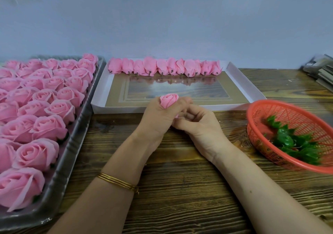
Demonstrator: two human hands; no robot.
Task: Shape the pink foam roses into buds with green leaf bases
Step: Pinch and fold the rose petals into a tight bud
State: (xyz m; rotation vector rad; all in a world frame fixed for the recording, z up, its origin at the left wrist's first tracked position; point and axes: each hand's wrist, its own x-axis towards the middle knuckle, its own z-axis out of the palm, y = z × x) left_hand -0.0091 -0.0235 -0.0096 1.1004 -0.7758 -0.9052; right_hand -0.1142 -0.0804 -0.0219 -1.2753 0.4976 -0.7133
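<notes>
Rosebud (169, 100) enclosed by left hand (158, 115) fingers (183, 101), tip protruding

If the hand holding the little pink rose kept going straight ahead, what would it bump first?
Probably the near wall of the white box, just beyond the left hand and its rose bud. If the hand is higher than that wall, it would pass over instead.

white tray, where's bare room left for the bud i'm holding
The white tray is bare across its floor, from the row of finished buds along the far wall to the near wall. The wooden table behind the red basket is also free. Crowded: the grey tray packed with roses, the basket holding green leaves.
</notes>
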